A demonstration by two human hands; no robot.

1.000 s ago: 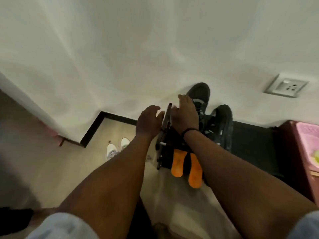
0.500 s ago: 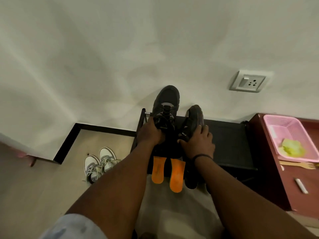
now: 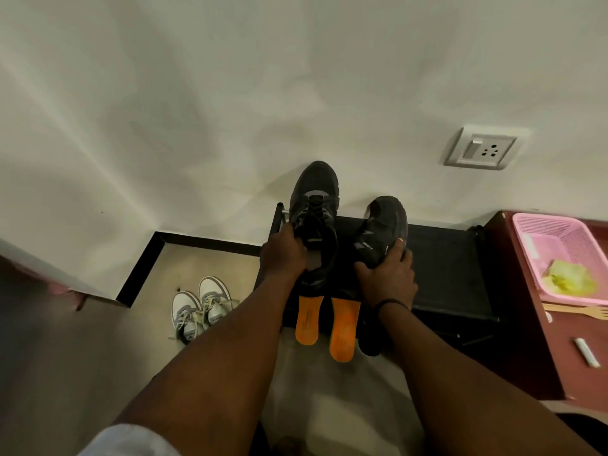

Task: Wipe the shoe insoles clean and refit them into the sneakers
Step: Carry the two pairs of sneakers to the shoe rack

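Note:
Two black sneakers stand on a black rack against the wall. My left hand grips the left sneaker at the side of its opening. My right hand grips the right sneaker, which is tilted onto its side, near its heel. Two orange insoles lie side by side at the rack's front edge and hang over it: the left insole and the right insole. A dark object lies right of them, under my right wrist.
A pair of white and grey sneakers stands on the floor left of the rack. A maroon cabinet on the right carries a pink basket with a yellow cloth, a wooden fork and a white stick. A wall socket is above.
Both hands moved from the rack's left end onto the two black sneakers. The right sneaker has shifted to the right, away from the left one, and tilted. The view swung left.

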